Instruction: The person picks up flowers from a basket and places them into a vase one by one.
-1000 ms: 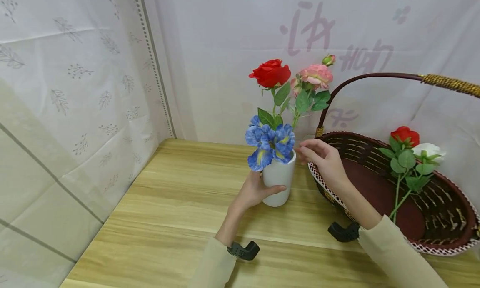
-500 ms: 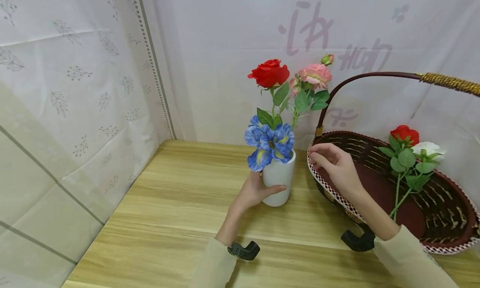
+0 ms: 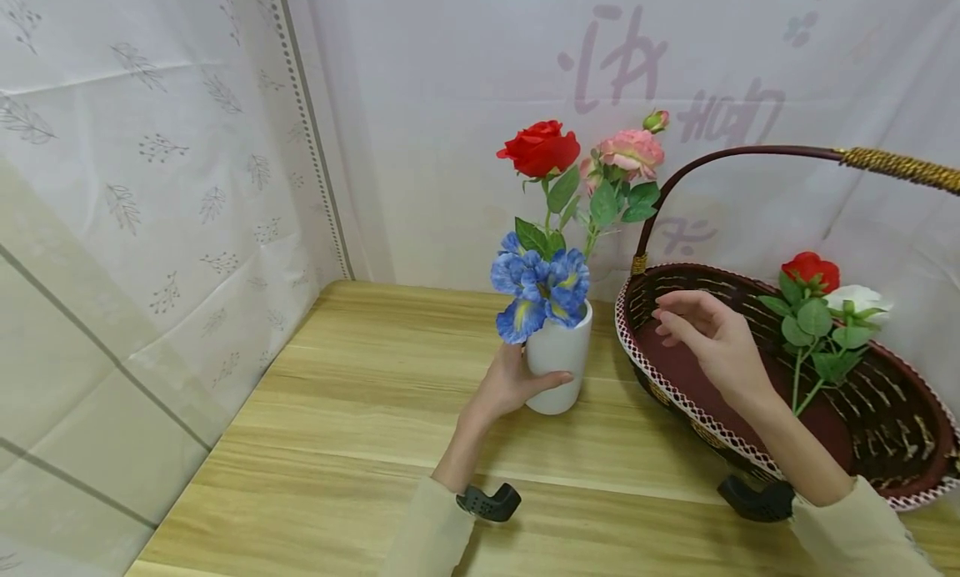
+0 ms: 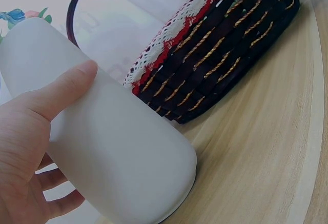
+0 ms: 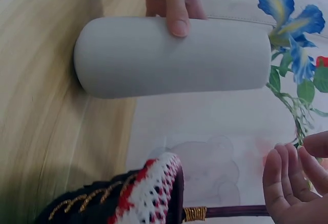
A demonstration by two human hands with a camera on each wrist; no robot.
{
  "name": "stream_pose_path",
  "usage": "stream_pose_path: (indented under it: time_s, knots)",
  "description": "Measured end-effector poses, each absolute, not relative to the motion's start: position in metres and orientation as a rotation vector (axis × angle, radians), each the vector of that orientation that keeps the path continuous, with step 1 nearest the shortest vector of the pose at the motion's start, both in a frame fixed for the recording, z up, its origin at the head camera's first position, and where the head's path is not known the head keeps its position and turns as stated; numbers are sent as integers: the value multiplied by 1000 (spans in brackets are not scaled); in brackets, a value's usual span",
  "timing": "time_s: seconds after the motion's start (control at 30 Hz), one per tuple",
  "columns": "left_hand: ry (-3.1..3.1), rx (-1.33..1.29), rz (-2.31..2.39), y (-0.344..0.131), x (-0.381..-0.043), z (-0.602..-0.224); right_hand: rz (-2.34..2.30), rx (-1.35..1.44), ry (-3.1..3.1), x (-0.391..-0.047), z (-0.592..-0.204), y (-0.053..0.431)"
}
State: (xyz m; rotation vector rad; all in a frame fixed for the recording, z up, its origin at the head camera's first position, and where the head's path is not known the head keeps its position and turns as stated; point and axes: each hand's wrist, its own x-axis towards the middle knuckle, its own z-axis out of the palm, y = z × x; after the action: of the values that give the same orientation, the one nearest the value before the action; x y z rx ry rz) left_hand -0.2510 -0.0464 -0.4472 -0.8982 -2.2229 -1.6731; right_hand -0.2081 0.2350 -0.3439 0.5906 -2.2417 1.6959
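A white vase (image 3: 557, 364) stands upright on the wooden table, and my left hand (image 3: 507, 383) grips its side, thumb across the front. From its mouth rise a red rose (image 3: 542, 149), a pink flower (image 3: 632, 153) with a bud, and blue irises (image 3: 536, 287) that droop over the rim. My right hand (image 3: 712, 343) hangs over the left part of the dark woven basket (image 3: 675, 400), fingers loosely bent and holding nothing. Inside the basket, at its right, lie another red rose (image 3: 810, 273) and a white rose (image 3: 857, 303) with leafy green stems.
The basket's tall handle (image 3: 750, 150) arches over it, partly wrapped in gold cord. Lace trim (image 4: 179, 29) edges the basket's rim. Behind the wooden table (image 3: 360, 377) hangs a pale printed cloth (image 3: 435, 143), with another patterned cloth (image 3: 172, 227) at the left.
My right hand has moved right, away from beside the vase's rim to over the basket. The left hand and the vase have stayed in place.
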Motion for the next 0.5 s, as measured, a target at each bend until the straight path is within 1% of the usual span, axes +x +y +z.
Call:
stream_pose_path:
  time_s: [0.17, 0.5]
  knots:
    - [-2192, -922, -1673, -46, -252, -448, 1784, 586, -2176, -208, -341, 246]
    - [-2236, -890, -1711, -47, -251, -450, 1796, 492, -2168, -201, -334, 271]
